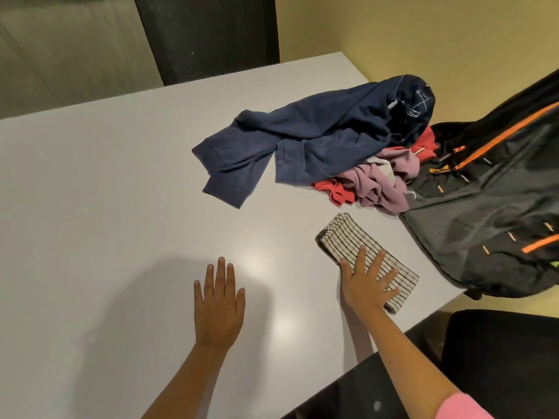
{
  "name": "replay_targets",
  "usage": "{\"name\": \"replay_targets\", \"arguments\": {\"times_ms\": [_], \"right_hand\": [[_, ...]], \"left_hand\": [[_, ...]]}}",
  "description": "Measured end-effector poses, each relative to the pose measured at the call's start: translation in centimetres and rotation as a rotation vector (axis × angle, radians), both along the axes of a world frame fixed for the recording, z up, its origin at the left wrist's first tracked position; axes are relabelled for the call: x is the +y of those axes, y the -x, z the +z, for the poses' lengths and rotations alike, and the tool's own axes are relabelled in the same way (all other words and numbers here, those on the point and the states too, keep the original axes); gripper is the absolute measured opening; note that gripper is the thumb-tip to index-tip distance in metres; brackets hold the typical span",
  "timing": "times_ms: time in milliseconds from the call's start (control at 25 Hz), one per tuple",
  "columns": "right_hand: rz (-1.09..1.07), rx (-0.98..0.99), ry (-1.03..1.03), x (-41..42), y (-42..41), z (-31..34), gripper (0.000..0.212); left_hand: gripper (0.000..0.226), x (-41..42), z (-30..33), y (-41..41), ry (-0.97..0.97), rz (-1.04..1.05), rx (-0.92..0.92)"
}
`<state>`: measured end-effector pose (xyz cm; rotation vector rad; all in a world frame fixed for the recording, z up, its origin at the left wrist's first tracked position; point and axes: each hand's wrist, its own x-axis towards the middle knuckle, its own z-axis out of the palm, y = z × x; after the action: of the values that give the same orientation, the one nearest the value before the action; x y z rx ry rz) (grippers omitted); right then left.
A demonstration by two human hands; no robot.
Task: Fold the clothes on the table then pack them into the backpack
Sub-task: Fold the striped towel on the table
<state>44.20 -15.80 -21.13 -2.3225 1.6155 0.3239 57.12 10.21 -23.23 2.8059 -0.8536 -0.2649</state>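
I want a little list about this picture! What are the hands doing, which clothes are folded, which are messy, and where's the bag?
left hand: flat, fingers straight, on the white table
right hand: pressing flat on the folded black-and-white striped cloth
messy pile: navy blue sweatshirt over a crumpled lilac garment and a red garment
bag: black backpack with orange zips, at the table's right edge, beside the pile

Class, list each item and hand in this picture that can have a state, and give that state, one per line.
Striped cloth: folded, flat on the table.
Navy sweatshirt: unfolded, sprawled over the pile.
Lilac garment: crumpled, unfolded.
Red garment: crumpled, under the others.
Backpack: lying on the table edge; whether it is open cannot be told.
Left hand: open, empty, over the table.
Right hand: open, resting flat on the striped cloth.
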Motion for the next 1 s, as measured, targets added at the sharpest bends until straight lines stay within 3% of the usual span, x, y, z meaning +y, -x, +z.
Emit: {"name": "replay_targets", "arguments": {"times_ms": [120, 280, 520, 640, 840, 1000], "right_hand": [[-0.062, -0.08, -0.027, -3.2, 1.3, 0.2, 0.09], [-0.093, -0.032, 0.034, -4.9, 2.1, 0.5, 0.075], [-0.052, 0.029, 0.048, -5.7, 2.5, -0.2, 0.072], [-0.057, -0.043, 0.12, -5.6, 1.5, 0.2, 0.067], [0.22, -0.289, 0.276, -6.6, -3.8, 2.7, 0.059], [0.394, -0.378, 0.402, -10.9, -11.2, 6.7, 0.057]], "left_hand": [[0.063, -2.2, -0.1, -0.1, 0.001, 0.034, -0.01], [0.063, -3.6, -0.5, -0.5, 0.008, 0.06, -0.027], [0.06, -3.6, -0.4, -0.6, 0.018, 0.077, -0.035], [0.058, -3.6, -0.1, -1.1, 0.036, 0.064, -0.025], [0.054, -2.2, -0.3, -4.2, 0.057, -0.019, -0.042], [0.053, -1.1, -0.4, -6.3, 0.065, 0.042, -0.056]]}}
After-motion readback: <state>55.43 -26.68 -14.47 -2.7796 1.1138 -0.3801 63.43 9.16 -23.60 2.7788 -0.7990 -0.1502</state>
